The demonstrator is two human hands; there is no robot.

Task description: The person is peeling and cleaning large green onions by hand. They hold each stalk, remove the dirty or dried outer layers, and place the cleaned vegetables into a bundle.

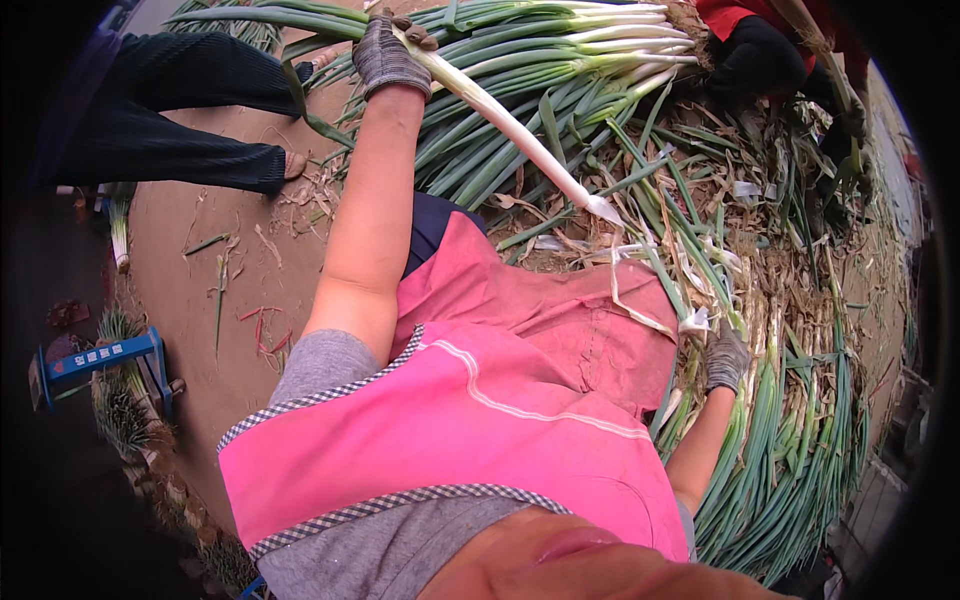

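Observation:
My left hand [391,55], in a grey work glove, is closed around a long green onion [510,125] where the white stalk meets the green leaves. Its white end slants down to the right above my lap, with the root end looking bare and pale. Low on the right, my gloved right hand [727,358] is closed on stripped green onion leaves [690,285], with pale torn skin beside the fingers. A dry strip of peel [640,312] hangs over my pink apron [560,340]. The right fingertips are partly hidden.
A big pile of green onions [600,50] lies beyond my lap. More onions [790,420] lie in rows at my right, among peelings [760,190]. One person's dark trousers [200,90] show at left; another person in red [760,50] crouches far right. A blue metal stand [105,355] is at left.

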